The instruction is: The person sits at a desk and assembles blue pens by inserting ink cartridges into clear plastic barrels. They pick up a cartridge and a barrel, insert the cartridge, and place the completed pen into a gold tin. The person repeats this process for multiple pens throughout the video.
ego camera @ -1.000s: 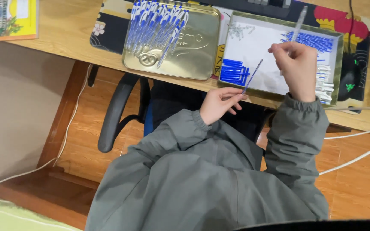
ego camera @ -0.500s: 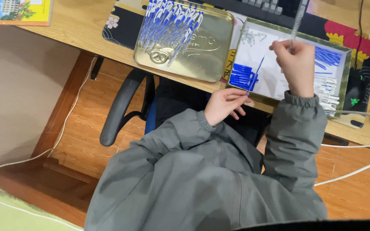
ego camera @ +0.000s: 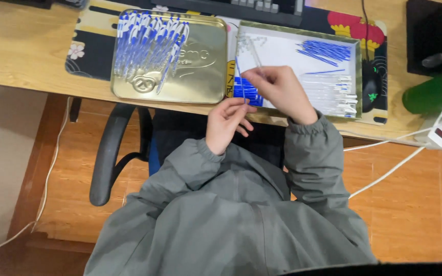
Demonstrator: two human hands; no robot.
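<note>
Both hands — left hand (ego camera: 226,121), right hand (ego camera: 277,92) — pinch, seemingly, one thin blue refill (ego camera: 240,79).

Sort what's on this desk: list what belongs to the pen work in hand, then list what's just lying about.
In use:
left hand
right hand
blue refill
clear barrel
parts tray
gold tin of finished pens

Lying about:
keyboard
mouse
green bottle
white cables
</note>
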